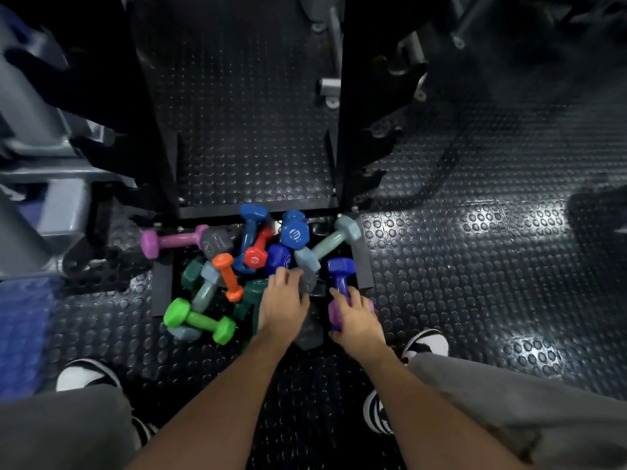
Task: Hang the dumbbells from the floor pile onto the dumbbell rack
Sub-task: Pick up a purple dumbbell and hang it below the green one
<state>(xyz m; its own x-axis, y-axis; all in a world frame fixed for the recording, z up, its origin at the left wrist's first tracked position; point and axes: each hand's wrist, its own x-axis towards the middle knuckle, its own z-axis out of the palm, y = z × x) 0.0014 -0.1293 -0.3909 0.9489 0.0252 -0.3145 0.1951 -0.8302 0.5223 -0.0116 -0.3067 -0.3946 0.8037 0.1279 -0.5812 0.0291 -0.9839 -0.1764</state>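
Down low, both arms reaching into the floor pile point(251, 266) of coloured dumbbells heaped at the foot of the dumbbell rack point(349, 106). Left hand point(283, 305) laid over a dark grey dumbbell point(307, 334) at the near edge of the heap, fingers curling over its far end — a grasp forming rather than settled, by the look of it. Right hand point(356, 320) wrapped around the near end of a purple dumbbell point(341, 283), the far head poking out beyond the fingers. Rack pegs above showing bare; nothing visibly hung yet.

Plenty to go wrong from here. Lifting the grey one likely to disturb its neighbours — the pale teal dumbbell point(327, 244) and the blue ones point(280, 259) lean right against that spot, so a tug could send them rolling onto knuckles or toward the shoes point(425, 346) planted just beside the pile. Gripping the purple one by an end instead of the handle risks a slip, vinyl coating probably slick. Two weights raised at once from a deep bend also invites a dropped load or a clash against the rack's jagged side brackets.
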